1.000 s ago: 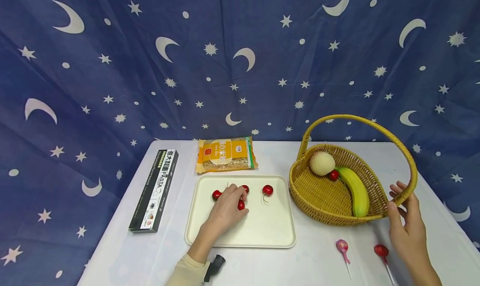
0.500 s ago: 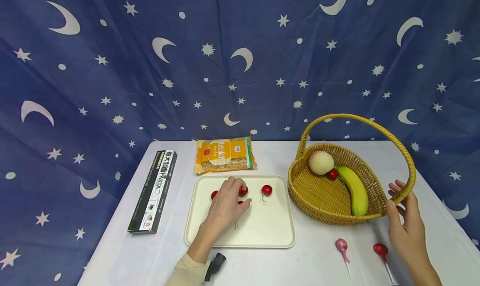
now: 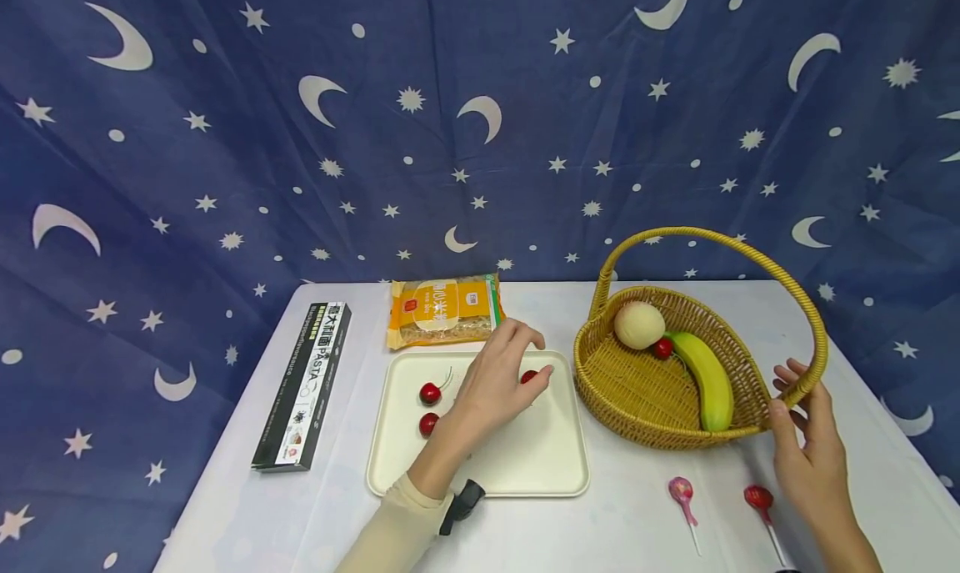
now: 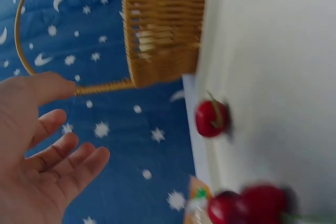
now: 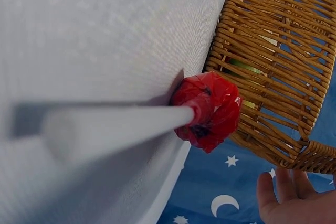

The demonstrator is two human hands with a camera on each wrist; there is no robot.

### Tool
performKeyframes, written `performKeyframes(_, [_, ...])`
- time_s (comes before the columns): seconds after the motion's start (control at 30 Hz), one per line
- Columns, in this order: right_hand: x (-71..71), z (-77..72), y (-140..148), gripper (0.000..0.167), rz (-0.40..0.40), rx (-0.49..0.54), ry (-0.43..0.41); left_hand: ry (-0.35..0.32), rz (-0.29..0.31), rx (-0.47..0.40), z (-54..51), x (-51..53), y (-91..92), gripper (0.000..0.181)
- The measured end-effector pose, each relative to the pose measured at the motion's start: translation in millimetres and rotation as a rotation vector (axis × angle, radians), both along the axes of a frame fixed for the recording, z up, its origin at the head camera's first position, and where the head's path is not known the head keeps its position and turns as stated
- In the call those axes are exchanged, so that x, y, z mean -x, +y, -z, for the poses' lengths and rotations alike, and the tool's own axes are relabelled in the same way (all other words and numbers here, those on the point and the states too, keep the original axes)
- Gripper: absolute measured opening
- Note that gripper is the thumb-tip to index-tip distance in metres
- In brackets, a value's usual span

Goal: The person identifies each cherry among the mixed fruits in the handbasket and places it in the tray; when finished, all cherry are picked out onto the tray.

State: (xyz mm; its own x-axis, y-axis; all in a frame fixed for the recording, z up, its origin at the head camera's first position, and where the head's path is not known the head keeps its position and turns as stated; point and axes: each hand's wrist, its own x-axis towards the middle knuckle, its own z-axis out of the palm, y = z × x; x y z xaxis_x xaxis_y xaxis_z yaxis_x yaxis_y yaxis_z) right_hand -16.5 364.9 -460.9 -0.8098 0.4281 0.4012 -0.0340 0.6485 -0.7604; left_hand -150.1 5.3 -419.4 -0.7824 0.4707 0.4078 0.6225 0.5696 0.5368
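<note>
My left hand (image 3: 498, 381) hovers above the cream tray (image 3: 555, 473), fingers spread and relaxed, holding nothing. Just beyond its thumb lies a red cherry (image 3: 529, 377), which shows whole in the left wrist view as a cherry (image 4: 211, 118) with a green stem. Two more cherries, an upper one (image 3: 430, 394) and a lower one (image 3: 428, 424), sit left of the hand; other parts of the tray are hidden beneath it. At the right, my right hand (image 3: 813, 452) lightly holds the wicker basket (image 3: 637, 389) at its handle's base, thumb in front and fingers behind.
Inside the basket are a pale round fruit (image 3: 640, 325), a cherry (image 3: 662, 348) and a banana (image 3: 705, 381). A pink lollipop (image 3: 681, 491) and a red lollipop (image 3: 759, 498) lie in front. A black pasta box (image 3: 303, 389) and an orange food packet (image 3: 442, 310) flank the tray.
My left hand has moved right across the tray from the cluster of cherries toward the right-hand cherry, uncovering two at the left. The right hand stays at the basket handle.
</note>
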Motion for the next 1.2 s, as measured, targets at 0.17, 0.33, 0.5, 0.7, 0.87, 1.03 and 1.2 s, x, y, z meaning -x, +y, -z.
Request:
performKeyframes(0.17, [-0.1, 1.3, 1, 0.059, 0.0, -0.011, -0.005, -0.01, 0.146, 0.081, -14.1, 3.7, 25.8, 0.042])
performKeyframes(0.33, [0.4, 1.0, 1, 0.06, -0.023, -0.028, -0.003, -0.034, 0.261, 0.221, -24.5, 8.1, 52.7, 0.064])
performKeyframes(0.5, [-0.2, -0.3, 2, 0.06, -0.026, -0.032, -0.002, -0.093, 0.379, 0.303, -36.5, 15.0, 81.8, 0.078])
performKeyframes(0.7, [-1.0, -0.8, 2, 0.058, -0.016, -0.038, 0.002, -0.201, 0.52, 0.431, -34.9, 29.0, 117.5, 0.094])
performKeyframes(0.87, [-2.8, 0.4, 4, 0.058, -0.026, -0.032, 0.012, -0.303, 0.563, 0.472, -27.6, 40.4, 145.6, 0.1])
performKeyframes(1.03, [-2.9, -1.3, 4, 0.058, -0.033, -0.042, 0.006, -0.326, 0.555, 0.528, -18.2, 47.9, 168.8, 0.098])
performKeyframes(1.2, [-3.6, -2.5, 5, 0.059, -0.044, -0.055, 0.005, -0.327, 0.536, 0.603, -11.8, 50.4, 185.0, 0.099])
